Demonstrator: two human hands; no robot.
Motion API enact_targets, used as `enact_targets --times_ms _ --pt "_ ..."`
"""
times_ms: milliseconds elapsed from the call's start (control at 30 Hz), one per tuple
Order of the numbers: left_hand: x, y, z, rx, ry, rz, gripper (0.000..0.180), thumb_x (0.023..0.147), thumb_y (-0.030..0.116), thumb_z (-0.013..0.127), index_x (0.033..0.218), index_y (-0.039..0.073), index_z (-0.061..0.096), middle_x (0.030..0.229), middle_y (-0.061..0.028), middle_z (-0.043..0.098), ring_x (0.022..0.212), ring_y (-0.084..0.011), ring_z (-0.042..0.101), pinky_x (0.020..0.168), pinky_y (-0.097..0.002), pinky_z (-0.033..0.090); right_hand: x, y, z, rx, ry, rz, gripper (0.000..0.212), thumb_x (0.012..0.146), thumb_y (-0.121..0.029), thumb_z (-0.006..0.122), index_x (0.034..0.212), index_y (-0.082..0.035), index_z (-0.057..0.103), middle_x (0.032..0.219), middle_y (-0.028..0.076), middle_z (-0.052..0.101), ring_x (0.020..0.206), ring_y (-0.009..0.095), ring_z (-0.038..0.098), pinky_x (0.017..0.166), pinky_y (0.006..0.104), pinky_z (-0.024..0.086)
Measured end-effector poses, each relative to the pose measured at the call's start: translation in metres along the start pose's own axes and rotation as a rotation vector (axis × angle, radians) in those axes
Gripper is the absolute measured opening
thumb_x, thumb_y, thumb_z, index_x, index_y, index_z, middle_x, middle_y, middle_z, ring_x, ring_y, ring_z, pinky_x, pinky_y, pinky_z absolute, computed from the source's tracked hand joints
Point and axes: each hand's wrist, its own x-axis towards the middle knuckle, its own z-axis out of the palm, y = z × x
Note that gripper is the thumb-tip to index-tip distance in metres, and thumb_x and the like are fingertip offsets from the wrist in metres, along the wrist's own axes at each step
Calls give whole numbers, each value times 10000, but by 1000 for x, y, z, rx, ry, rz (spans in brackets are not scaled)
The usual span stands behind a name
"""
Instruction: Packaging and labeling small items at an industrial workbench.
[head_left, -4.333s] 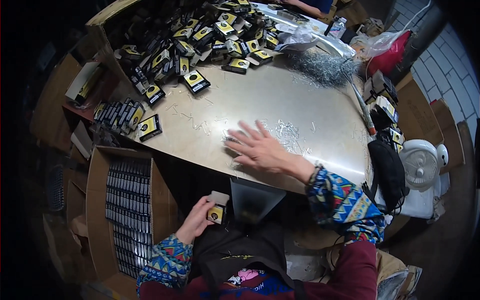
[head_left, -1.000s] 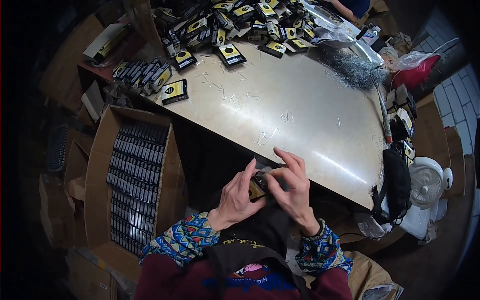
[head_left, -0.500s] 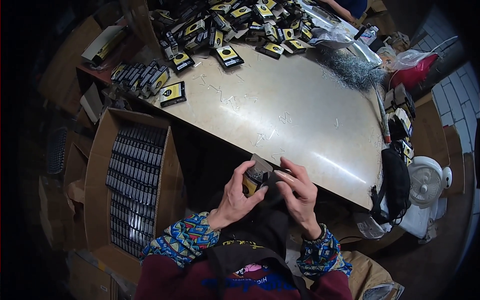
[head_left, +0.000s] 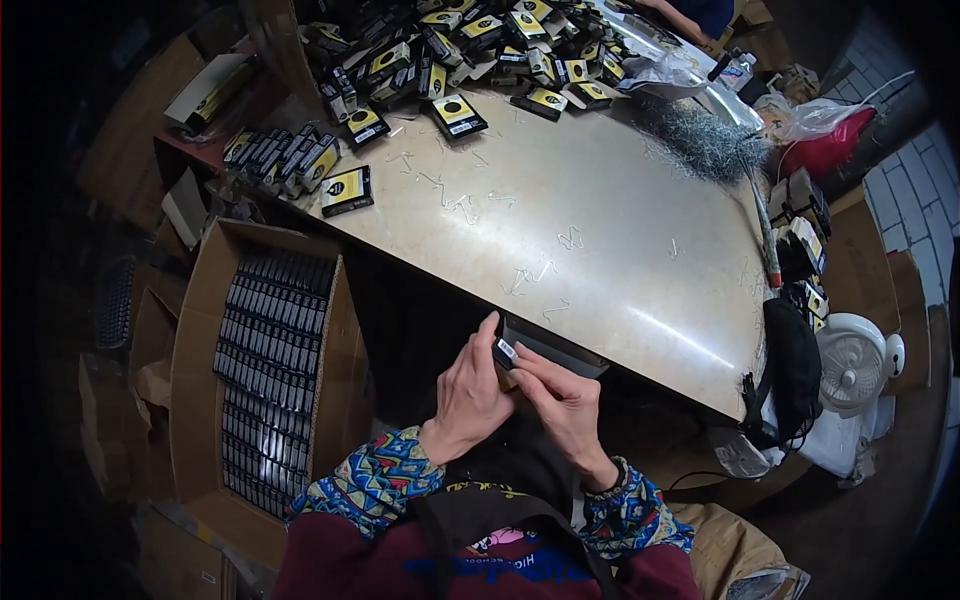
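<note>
Just off the table's near edge, a small black and yellow carton [head_left: 505, 352] is held between both hands, its end flap with a white label turned up. My left hand [head_left: 470, 390] wraps its fingers round the carton's left side. From the right, my right hand [head_left: 560, 402] presses thumb and fingertips on the labelled end. The flap looks folded down over the opening, and the contents are hidden. Most of the carton's yellow face is covered by my fingers.
On the metal-topped table [head_left: 620, 290] lie loose bent wires, a wire heap [head_left: 705, 135] and a pile of cartons [head_left: 480, 50]. A large box [head_left: 330, 350] packed with cartons stands at left. At right are a white fan [head_left: 852, 365] and a black bag [head_left: 790, 375]. Another person's arm [head_left: 685, 20] shows far off.
The carton's open end, which showed wires inside, is now covered by its flap. My right hand has moved left onto the carton, and the carton has turned.
</note>
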Motion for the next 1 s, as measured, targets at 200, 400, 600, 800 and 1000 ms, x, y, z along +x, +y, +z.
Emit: enact_targets --times_ms 200,400,600,800,1000 --pt "-5 -5 4 55 -52 2 617 729 84 754 1225 9 394 996 -202 558 878 -418 603 706 -437 510 -2 -7 11 41 135 133 222 864 -6 703 1083 32 709 966 91 738 841 78 653 755 209 526" --pt "-5 -7 2 33 -35 53 569 740 58 730 1196 5 394 1004 -196 532 834 -413 595 682 -443 501 0 -5 12 -27 137 5 198 858 -4 703 1050 43 713 972 123 740 828 93 668 725 225 537" --pt "-3 -13 7 -34 -107 -111 476 773 53 711 1134 21 403 1014 -206 538 840 -431 602 659 -456 501 4 -5 12 -407 75 -374 210 819 67 671 1026 48 690 1014 188 707 827 216 701 701 275 548" --pt "12 -1 -6 -126 -180 41 752 750 135 769 1354 -2 344 1262 -209 462 1122 -397 511 921 -427 466 20 2 -27 -481 -6 -485 318 753 122 639 1048 7 681 1036 186 689 900 313 691 789 340 546" --pt "24 -4 -3 -95 -105 95 646 820 169 751 1339 -12 411 1156 -174 543 1043 -327 555 903 -376 476 39 6 -106 -848 196 -437 367 903 129 500 1241 15 587 1295 175 577 1172 281 581 968 376 476"
